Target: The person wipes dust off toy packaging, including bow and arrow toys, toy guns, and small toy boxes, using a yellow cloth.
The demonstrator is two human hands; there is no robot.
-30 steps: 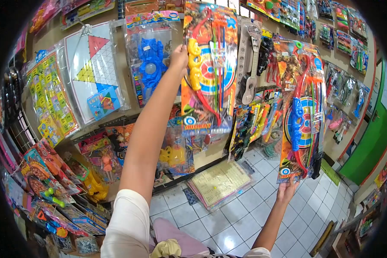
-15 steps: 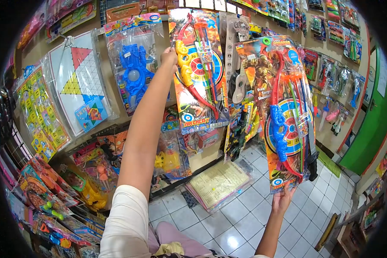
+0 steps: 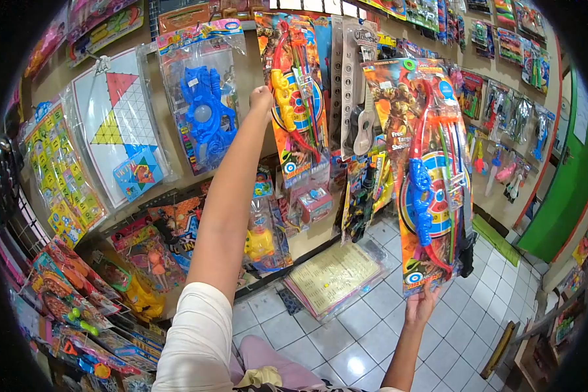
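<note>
An archery set with a yellow and red bow [image 3: 283,98] hangs upright at the upper middle. My left hand [image 3: 261,101] is closed on the left edge of its pack, fingers partly hidden. At the right, a second archery set with a blue and red bow [image 3: 421,196] is tilted slightly. My right hand [image 3: 422,306] holds its bottom edge from below, the fingers partly behind the pack. Between the two packs hangs a small toy guitar [image 3: 364,127].
A blue toy in a bag [image 3: 206,117] and a triangle-patterned board [image 3: 114,124] hang on the left wall. Packaged toys [image 3: 68,281] fill the lower left. Printed sheets in plastic [image 3: 333,281] lie on the tiled floor [image 3: 353,340]. A green door [image 3: 562,196] stands at the right.
The yellow-bow pack has moved back toward the wall and looks smaller, with my left hand at its edge. The blue-bow pack and my right hand have shifted slightly left at the bottom.
</note>
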